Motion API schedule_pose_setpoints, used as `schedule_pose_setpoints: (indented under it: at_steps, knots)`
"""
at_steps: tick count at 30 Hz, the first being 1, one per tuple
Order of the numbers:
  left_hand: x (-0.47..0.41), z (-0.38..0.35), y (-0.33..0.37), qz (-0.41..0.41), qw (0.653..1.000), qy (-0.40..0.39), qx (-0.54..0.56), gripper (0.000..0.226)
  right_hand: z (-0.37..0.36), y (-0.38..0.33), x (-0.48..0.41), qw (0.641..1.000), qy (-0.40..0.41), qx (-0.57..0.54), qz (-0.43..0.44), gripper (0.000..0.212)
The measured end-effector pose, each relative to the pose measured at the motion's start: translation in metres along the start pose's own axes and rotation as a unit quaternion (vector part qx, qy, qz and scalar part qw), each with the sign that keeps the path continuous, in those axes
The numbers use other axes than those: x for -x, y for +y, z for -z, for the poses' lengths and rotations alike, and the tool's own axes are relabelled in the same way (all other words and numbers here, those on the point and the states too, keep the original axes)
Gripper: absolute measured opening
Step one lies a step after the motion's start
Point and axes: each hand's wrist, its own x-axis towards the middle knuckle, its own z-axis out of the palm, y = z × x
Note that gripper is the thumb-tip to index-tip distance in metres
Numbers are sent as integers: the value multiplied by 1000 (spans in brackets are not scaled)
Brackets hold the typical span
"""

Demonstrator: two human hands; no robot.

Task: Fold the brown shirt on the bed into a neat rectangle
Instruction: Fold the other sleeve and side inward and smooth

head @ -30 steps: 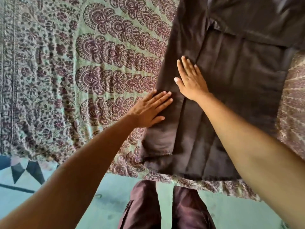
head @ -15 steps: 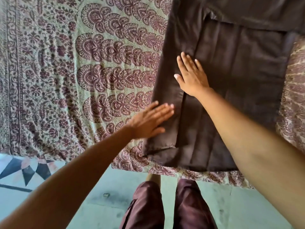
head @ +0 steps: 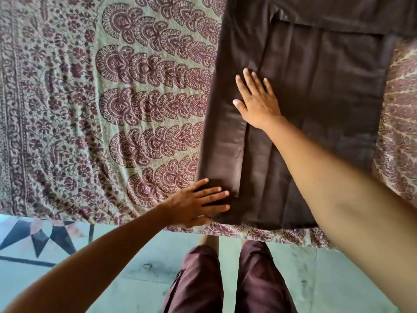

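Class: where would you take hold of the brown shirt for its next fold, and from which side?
Probably the near hem, pinched at both corners, from the near edge of the bed. The brown shirt lies flat, left side folded in; that hem is a free straight edge, where the left hand rests flat.

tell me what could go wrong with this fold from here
1. The brown shirt has its near hem close to the edge of the bed; a pull toward the person might drag it over.
2. The left hand presses flat on the folded strip's near corner, the right hand farther up; uneven pushing could skew that strip and spoil the rectangle.
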Motion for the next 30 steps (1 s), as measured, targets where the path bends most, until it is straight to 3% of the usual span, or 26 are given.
schedule_pose_setpoints:
  at_steps: [3,5,9,13,15,20,24,30]
  knots:
    - [-25,24,-30,141,987,70,33,55,-3,-2,9,1000,27,2,1,63]
    - [-38,32,-53,215,975,53,22,59,-6,-3,14,1000,24,0,-2,63]
    - [-33,24,-55,179,984,-7,20,65,-3,1,12,1000,7,-27,-1,64]
    - [-18,28,-28,174,981,0,90,58,6,5,15,995,8,-99,3,60]
    - [-25,41,-28,237,955,59,169,46,10,9,24,988,32,-152,-19,56]
    - [-96,112,-59,410,846,158,302,31,30,52,63,963,103,-225,-111,49]
    - [-185,159,-81,432,806,161,373,41,53,114,95,930,207,-244,-183,49]
    - [-333,191,-92,370,823,157,402,46,88,232,123,882,300,-257,-258,46]
